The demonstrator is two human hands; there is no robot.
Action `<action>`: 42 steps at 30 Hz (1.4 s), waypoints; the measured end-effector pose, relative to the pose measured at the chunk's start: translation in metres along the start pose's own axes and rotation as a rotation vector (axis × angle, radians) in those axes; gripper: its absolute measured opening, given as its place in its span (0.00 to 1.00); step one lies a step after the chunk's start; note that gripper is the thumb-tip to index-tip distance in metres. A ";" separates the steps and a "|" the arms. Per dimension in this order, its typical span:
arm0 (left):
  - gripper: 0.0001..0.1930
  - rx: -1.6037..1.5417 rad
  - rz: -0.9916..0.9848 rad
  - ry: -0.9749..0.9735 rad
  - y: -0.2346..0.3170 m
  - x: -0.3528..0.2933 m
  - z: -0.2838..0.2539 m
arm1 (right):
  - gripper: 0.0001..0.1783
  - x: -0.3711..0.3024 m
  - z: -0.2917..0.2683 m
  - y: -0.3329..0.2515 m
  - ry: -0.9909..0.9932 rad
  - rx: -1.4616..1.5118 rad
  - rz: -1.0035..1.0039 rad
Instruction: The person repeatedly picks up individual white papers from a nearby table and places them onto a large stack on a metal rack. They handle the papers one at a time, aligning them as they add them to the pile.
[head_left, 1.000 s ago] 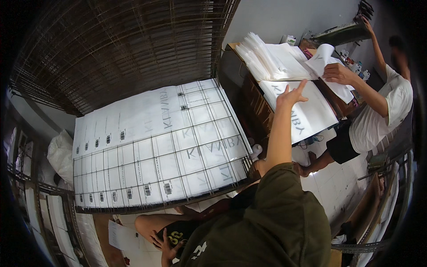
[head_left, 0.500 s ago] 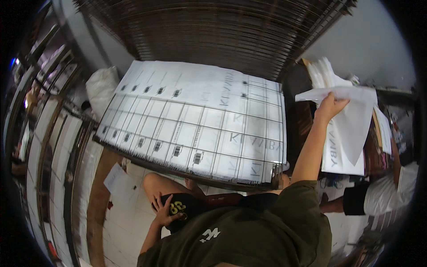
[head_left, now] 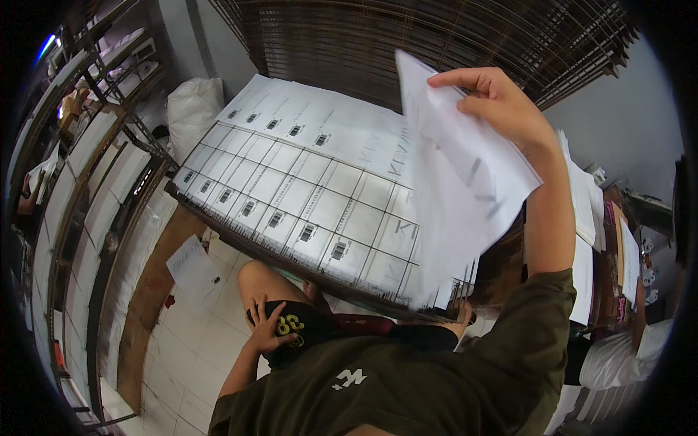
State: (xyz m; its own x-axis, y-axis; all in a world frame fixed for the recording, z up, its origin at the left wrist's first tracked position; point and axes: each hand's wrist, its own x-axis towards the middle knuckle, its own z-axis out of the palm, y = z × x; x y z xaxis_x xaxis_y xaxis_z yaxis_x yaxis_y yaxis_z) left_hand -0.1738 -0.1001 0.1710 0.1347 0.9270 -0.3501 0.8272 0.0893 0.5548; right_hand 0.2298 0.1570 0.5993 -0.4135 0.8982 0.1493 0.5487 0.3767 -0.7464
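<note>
Raised over the right part of a wire drying rack (head_left: 309,208), my right hand (head_left: 502,105) pinches the upper edge of a white printed sheet (head_left: 465,182). The sheet hangs down, slightly creased, its lower end over the rack's near right corner. Under the wire grid lie white sheets with dark lettering and barcodes. Along the rack's far side, similar white sheets (head_left: 298,102) lie on top of the wires. My left hand (head_left: 269,327) rests on my thigh with its fingers spread, holding nothing.
More wire racks (head_left: 436,36) are tilted up behind. Stacked white sheets (head_left: 579,196) stand at the right, near another person's white garment (head_left: 618,367). Loaded shelving (head_left: 76,240) lines the left. A white plastic sack (head_left: 195,112) and a loose sheet (head_left: 195,272) on the floor lie nearby.
My right hand has brought the sheet from the stack at the right over to the rack. The view has turned toward the right. My left hand stays on the thigh.
</note>
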 end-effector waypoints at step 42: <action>0.51 0.045 0.006 -0.048 0.002 0.014 -0.006 | 0.39 0.024 0.109 0.516 0.830 0.490 0.412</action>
State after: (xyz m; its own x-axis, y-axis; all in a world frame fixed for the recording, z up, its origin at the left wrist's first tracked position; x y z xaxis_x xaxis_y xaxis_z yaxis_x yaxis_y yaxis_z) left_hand -0.1734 -0.0844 0.1714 0.1650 0.9088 -0.3832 0.8497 0.0664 0.5231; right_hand 0.4240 0.3486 0.1470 0.4683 0.8796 0.0836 0.1025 0.0399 -0.9939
